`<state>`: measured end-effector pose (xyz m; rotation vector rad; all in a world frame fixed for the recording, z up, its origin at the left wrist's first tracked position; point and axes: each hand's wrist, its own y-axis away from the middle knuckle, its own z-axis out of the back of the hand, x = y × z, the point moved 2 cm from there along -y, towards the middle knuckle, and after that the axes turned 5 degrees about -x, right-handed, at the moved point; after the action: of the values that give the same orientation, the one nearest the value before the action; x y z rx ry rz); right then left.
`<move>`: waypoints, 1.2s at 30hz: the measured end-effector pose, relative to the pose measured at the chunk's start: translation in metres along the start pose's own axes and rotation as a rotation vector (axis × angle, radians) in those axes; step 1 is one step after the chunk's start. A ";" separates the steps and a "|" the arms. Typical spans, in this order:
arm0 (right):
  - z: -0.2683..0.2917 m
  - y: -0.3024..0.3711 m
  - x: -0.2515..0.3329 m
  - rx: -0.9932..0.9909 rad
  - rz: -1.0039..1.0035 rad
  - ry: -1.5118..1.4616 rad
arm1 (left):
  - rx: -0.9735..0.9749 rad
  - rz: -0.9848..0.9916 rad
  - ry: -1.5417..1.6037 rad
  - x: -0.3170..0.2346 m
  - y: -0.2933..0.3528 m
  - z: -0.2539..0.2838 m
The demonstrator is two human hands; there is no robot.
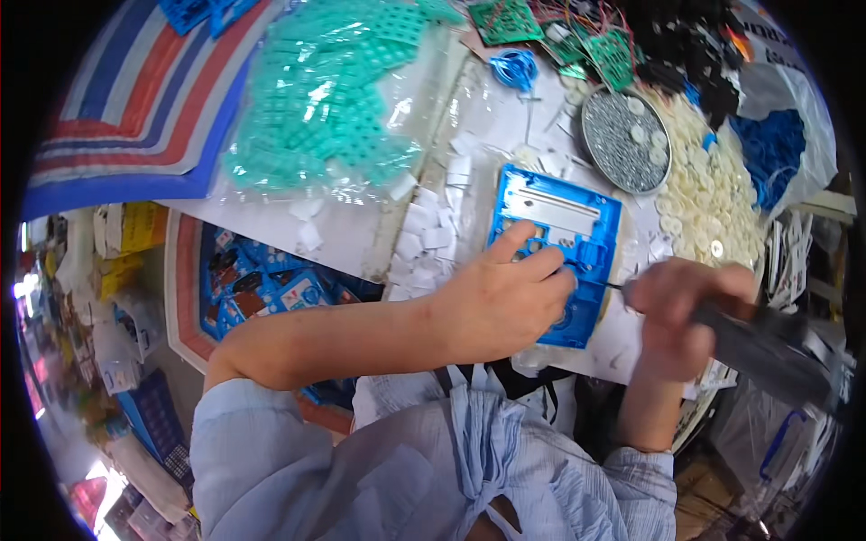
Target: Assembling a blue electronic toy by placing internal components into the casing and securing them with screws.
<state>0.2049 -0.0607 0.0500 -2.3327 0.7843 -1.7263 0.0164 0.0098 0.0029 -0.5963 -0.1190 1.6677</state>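
Observation:
A blue plastic shell [577, 225] with rows of openings and a grey strip lies flat on the white table in front of me. My left hand [505, 302] rests on its lower left part, fingers curled, pressing it down. My right hand [681, 311] grips a dark powered screwdriver [767, 347], whose thin tip touches the shell's right edge beside my left fingertips.
A clear bag of teal rubber pads [329, 99] lies at the back left. A round metal dish of screws [624, 140] and a heap of cream round buttons [713, 194] sit at the back right. Green circuit boards [559, 32] are behind. White paper scraps [433, 230] are scattered about.

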 end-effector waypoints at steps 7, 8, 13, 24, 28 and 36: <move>0.065 -0.025 0.076 -0.197 0.090 0.274 | -0.282 0.439 -0.164 0.134 -0.003 0.083; 0.065 -0.028 0.076 -0.219 0.087 0.296 | -0.202 0.472 -0.368 0.163 -0.002 0.090; 0.063 -0.031 0.054 -0.254 0.100 0.448 | -0.056 0.469 -0.759 0.210 0.010 0.088; -0.004 0.003 0.067 -0.159 0.524 0.920 | -0.486 0.501 -0.142 0.117 0.001 0.104; -0.033 -0.020 -0.006 0.054 -0.219 0.527 | -0.486 0.782 0.651 0.054 0.015 0.065; -0.046 0.005 -0.012 0.270 0.447 0.792 | -0.568 0.194 0.284 0.020 0.024 0.050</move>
<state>0.1585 -0.0500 0.0530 -1.1424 0.9848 -2.3228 -0.0289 0.0369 0.0301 -1.3006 -0.3428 1.7170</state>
